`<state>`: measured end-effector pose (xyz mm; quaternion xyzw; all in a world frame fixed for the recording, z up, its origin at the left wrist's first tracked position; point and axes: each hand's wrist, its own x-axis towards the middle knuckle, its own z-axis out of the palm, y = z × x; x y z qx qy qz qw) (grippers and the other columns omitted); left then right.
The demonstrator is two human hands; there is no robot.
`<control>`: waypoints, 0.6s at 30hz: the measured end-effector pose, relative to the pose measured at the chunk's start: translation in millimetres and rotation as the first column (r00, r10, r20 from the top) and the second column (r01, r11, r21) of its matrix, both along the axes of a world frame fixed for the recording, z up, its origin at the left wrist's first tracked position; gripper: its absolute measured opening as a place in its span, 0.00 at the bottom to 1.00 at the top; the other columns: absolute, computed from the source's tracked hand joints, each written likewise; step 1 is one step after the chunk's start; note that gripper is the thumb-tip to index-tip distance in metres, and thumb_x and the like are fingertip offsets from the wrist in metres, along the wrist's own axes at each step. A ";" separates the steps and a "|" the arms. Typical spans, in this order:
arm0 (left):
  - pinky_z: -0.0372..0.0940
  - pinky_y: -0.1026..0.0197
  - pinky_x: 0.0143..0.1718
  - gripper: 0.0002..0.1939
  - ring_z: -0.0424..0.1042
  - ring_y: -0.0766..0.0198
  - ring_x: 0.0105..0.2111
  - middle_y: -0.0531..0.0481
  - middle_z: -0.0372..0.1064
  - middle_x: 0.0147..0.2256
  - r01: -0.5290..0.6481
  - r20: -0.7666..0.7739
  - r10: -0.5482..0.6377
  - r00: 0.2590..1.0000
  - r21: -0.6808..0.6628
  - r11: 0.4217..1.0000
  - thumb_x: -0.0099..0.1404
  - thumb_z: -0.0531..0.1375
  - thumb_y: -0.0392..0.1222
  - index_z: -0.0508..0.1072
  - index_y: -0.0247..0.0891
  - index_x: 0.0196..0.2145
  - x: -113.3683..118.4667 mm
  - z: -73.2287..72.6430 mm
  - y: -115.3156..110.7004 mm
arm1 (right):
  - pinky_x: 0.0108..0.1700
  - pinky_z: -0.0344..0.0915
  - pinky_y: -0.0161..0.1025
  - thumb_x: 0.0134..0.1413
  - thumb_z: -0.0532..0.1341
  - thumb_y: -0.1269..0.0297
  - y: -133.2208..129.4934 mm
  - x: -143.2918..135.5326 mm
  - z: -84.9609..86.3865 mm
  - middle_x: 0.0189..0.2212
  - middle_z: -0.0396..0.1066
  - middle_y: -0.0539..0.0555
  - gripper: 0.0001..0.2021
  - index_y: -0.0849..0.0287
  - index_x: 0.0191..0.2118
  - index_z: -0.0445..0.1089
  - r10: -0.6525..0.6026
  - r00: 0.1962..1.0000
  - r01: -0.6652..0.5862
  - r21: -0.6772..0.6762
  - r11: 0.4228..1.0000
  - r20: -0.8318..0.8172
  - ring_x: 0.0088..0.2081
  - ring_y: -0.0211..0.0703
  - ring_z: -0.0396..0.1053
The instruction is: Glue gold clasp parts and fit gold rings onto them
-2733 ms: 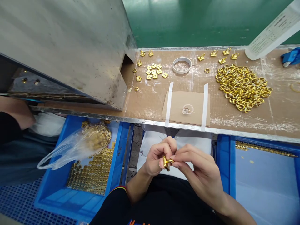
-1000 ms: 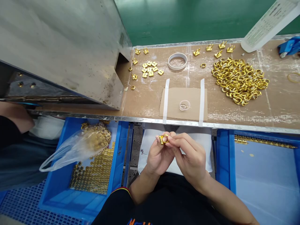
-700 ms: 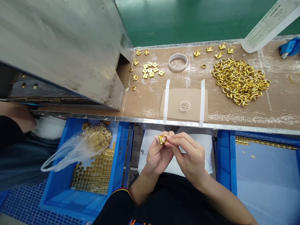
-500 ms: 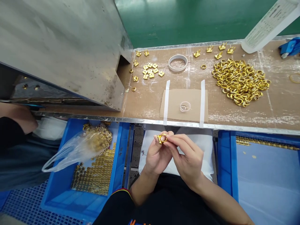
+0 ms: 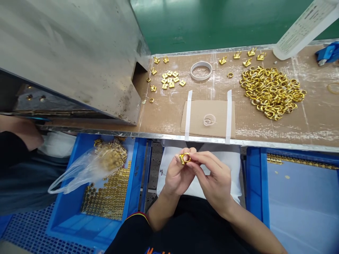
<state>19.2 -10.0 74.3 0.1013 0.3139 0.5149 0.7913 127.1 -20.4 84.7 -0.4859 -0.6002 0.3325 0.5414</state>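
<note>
A gold ring [image 5: 183, 161] with a flat square face is held up in front of my lap, just below the bench edge. My left hand [image 5: 178, 178] pinches the face side between thumb and fingers. From the right, the fingertips of my right hand [image 5: 213, 176] close on the round band. Beyond my hands, a cardboard pad [image 5: 196, 116] is fixed to the bench by two strips of white tape, and a small clear dish [image 5: 209, 120] sits on it.
A heap of gold rings [image 5: 272, 92] lies on the bench at right, near a white bottle [image 5: 302, 30]. Square gold pieces [image 5: 170, 80] and a tape roll [image 5: 201, 71] lie further left. A metal housing [image 5: 79, 60] blocks the left. Blue crates [image 5: 140, 165] flank my lap; another person's arm [image 5: 19, 132] shows.
The ring has shifted very slightly to the right and turned a little between my fingers. Both hands keep their hold, and the bench things stay put.
</note>
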 end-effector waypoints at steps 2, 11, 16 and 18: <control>0.62 0.64 0.34 0.29 0.56 0.66 0.29 0.54 0.51 0.29 0.007 -0.009 -0.007 1.000 0.021 1.000 0.54 0.73 0.59 0.60 0.38 0.23 -1.1 0.3 -1.5 | 0.38 0.77 0.38 0.63 0.64 0.74 0.8 2.9 2.9 0.35 0.79 0.54 0.08 0.55 0.43 0.78 0.033 0.999 -0.033 -0.018 0.999 -0.038 0.35 0.43 0.77; 0.63 0.59 0.41 0.30 0.57 0.64 0.30 0.55 0.52 0.28 0.073 -0.052 -0.068 0.996 0.101 0.992 0.55 0.71 0.63 0.60 0.39 0.23 -0.9 1.3 -4.8 | 0.35 0.75 0.37 0.64 0.64 0.71 9.0 17.7 13.5 0.31 0.79 0.52 0.06 0.56 0.39 0.79 0.177 0.976 -0.192 -0.114 0.975 -0.124 0.32 0.40 0.75; 0.61 0.61 0.36 0.31 0.55 0.65 0.29 0.55 0.52 0.26 0.099 -0.089 -0.087 0.992 0.141 0.985 0.54 0.71 0.64 0.58 0.38 0.22 -0.5 1.5 -5.3 | 0.34 0.75 0.36 0.65 0.64 0.67 8.2 20.3 20.9 0.30 0.78 0.52 0.06 0.56 0.36 0.78 0.202 0.971 -0.220 -0.149 0.964 -0.129 0.31 0.40 0.75; 0.59 0.62 0.34 0.31 0.54 0.65 0.28 0.55 0.51 0.26 0.100 -0.093 -0.085 0.992 0.170 0.980 0.55 0.71 0.63 0.58 0.38 0.22 -0.5 0.5 -5.8 | 0.35 0.75 0.36 0.66 0.63 0.66 8.1 20.8 22.4 0.29 0.78 0.51 0.08 0.56 0.35 0.78 0.209 0.971 -0.225 -0.146 0.963 -0.119 0.31 0.40 0.75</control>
